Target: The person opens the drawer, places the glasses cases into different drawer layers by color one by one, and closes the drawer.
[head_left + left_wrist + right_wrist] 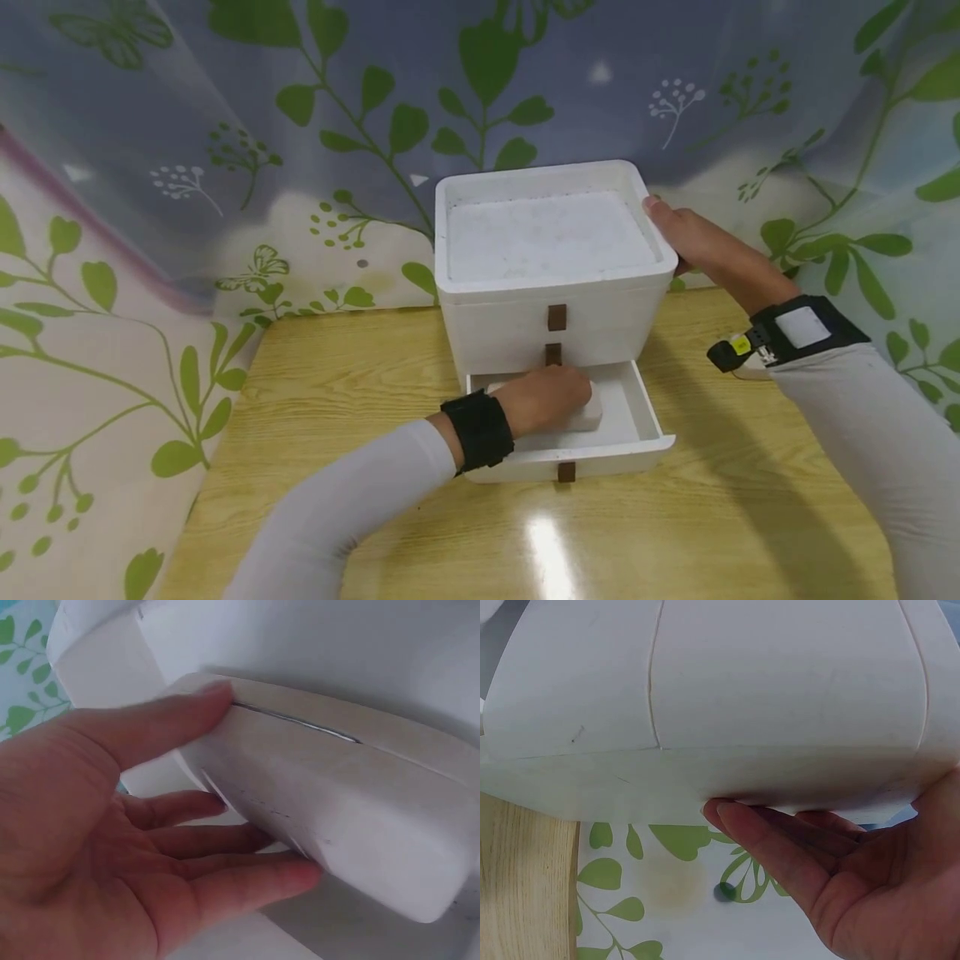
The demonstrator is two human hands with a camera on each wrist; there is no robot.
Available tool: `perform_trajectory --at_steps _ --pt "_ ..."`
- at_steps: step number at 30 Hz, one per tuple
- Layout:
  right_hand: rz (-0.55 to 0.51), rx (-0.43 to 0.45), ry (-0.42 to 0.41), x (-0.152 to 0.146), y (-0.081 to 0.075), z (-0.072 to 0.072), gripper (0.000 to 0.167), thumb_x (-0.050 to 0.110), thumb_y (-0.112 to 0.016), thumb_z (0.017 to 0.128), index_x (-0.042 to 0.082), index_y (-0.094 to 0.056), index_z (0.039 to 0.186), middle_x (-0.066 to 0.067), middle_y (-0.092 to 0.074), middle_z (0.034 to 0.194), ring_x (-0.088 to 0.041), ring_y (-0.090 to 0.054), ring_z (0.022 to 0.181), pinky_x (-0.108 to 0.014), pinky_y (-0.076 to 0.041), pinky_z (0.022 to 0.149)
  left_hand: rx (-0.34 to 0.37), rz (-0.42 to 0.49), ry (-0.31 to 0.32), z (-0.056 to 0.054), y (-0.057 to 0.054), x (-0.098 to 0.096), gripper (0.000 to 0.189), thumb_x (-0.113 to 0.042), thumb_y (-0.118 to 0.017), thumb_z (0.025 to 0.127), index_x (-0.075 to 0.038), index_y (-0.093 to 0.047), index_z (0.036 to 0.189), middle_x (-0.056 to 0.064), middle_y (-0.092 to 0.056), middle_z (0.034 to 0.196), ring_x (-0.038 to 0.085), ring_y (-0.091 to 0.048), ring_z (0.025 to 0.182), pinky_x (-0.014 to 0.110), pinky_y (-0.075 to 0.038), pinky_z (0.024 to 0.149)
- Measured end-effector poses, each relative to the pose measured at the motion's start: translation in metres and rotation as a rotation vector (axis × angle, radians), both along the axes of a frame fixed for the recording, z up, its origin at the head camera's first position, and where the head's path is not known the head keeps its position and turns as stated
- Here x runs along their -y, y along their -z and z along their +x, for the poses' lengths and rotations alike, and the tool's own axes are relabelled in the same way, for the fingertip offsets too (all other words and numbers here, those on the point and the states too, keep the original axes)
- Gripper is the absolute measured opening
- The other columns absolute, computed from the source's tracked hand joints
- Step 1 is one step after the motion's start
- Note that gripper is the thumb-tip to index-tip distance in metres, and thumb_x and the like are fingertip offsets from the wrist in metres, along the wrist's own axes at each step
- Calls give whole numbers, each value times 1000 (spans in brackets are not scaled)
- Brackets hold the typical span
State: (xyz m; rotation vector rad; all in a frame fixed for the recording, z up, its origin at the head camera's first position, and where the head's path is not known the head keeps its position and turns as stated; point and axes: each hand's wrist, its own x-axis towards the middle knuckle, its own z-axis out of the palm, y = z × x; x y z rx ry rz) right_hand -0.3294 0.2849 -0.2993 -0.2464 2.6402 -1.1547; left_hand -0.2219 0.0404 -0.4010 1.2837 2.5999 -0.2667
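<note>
A white tabletop drawer unit (555, 321) stands against the patterned backdrop, its lower drawer (626, 417) pulled out. In that drawer lies an off-white hard case (360, 802), shaped like a glasses case, with a thin metal line along its seam. My left hand (543, 400) grips one end of the case, thumb on the seam side and fingers round the opposite face; from above, the hand covers much of it. At the unit's upper right edge, my right hand (693, 237) holds the body, thumb at the top rim and the fingers mostly hidden from above.
The unit's top is a shallow rimmed tray (551, 237). Brown tabs (566, 472) mark the drawer fronts. Beneath lies a wood-grain table (360, 358). A leaf-printed cloth (360, 150) hangs close behind. Partly behind the right wrist strap sits a small pale object (753, 371).
</note>
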Motion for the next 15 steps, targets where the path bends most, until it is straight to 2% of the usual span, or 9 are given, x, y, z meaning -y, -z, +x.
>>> perform_trajectory --at_steps 2,4,9,11,13,15 --pt "-4 -4 -1 0 1 1 90 66 -8 105 -5 -48 144 -16 -65 114 -11 -67 84 -32 -58 72 -27 -25 -8 2 1 -3 19 -6 -54 106 -13 -71 112 1 -69 111 9 -54 82 21 -52 70" --pt "-12 -9 -4 1 2 1 90 65 -8 106 -6 -49 143 -15 -66 111 -11 -67 83 -32 -59 70 -92 -75 -6 5 5 -6 21 -7 -52 108 -14 -71 114 -1 -68 112 8 -53 81 20 -51 69" --pt "-22 -8 -10 1 4 1 90 65 -8 106 -7 -49 143 -14 -67 110 -10 -68 82 -33 -59 70 -314 -243 15 14 10 -12 25 -9 -46 110 -15 -71 114 -7 -67 98 2 -52 67 20 -53 58" --pt "-16 -10 -10 1 3 1 90 66 -9 105 -5 -49 143 -15 -67 112 -11 -68 83 -33 -59 70 -311 -263 -10 15 9 -14 27 -9 -46 110 -14 -73 110 -7 -68 94 3 -56 64 25 -56 58" --pt "-12 -19 -10 0 2 1 90 67 -9 105 -4 -50 143 -15 -66 113 -11 -68 83 -33 -59 71 -266 -274 -25 15 6 -16 29 -10 -47 110 -15 -75 106 -6 -69 94 4 -57 65 26 -59 61" --pt "-9 -30 -10 -1 1 0 89 67 -10 105 -4 -51 142 -15 -66 113 -12 -68 84 -34 -59 71 -205 -247 -46 13 3 -18 30 -11 -49 109 -17 -77 100 -6 -70 96 4 -52 65 25 -57 61"
